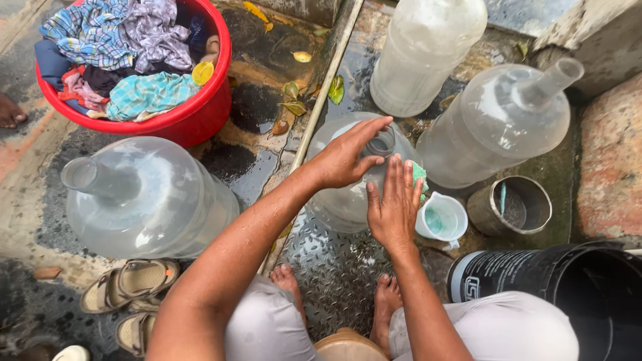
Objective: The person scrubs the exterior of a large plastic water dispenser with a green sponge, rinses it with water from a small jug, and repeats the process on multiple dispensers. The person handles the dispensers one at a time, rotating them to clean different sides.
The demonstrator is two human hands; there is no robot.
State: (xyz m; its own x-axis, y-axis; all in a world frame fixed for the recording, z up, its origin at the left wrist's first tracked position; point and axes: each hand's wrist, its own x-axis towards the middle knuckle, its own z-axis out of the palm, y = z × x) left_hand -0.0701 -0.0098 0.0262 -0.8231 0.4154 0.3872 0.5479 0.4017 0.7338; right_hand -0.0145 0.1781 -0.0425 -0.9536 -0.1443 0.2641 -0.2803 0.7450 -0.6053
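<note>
A clear plastic water jug (pixel 341 200) stands upright on the wet metal plate between my bare feet. My left hand (pixel 348 157) rests on its shoulder, fingers reaching over the open neck (pixel 382 142). My right hand (pixel 394 204) presses a green scrub sponge (pixel 419 175) flat against the jug's right side. Both forearms are wet.
Three more clear jugs stand around: near left (pixel 144 197), far middle (pixel 424 50), right (pixel 498 124). A red tub of clothes (pixel 200 113) sits far left. A small white cup (pixel 443 219), a metal tin (pixel 511 207), a black bucket (pixel 568 287) and sandals (pixel 130 284) lie close.
</note>
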